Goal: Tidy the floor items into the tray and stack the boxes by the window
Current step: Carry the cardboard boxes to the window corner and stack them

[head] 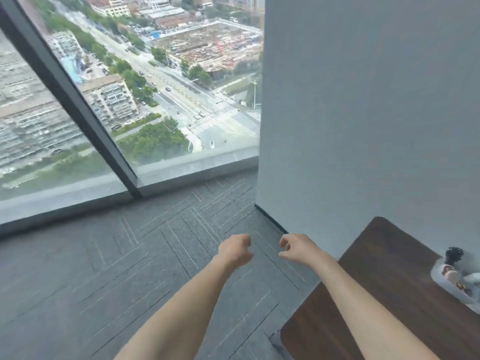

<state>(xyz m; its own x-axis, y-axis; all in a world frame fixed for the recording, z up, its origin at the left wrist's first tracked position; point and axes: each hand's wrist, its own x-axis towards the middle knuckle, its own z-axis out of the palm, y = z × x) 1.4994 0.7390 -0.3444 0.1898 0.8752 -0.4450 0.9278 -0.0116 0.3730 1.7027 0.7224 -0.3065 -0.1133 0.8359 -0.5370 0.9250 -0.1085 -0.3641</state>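
Grey line-patterned carpet (145, 255), dark brown table (384, 294), pale grey wall (363, 113)

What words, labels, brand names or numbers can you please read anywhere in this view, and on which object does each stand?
None can be read.
White tray on the dark brown wooden table: its contents are too small and blurred to show any label.
Buildings and street beyond the large glass window: any signs are too distant to read.
Grey carpet, grey wall, bare left hand and right hand: no text.
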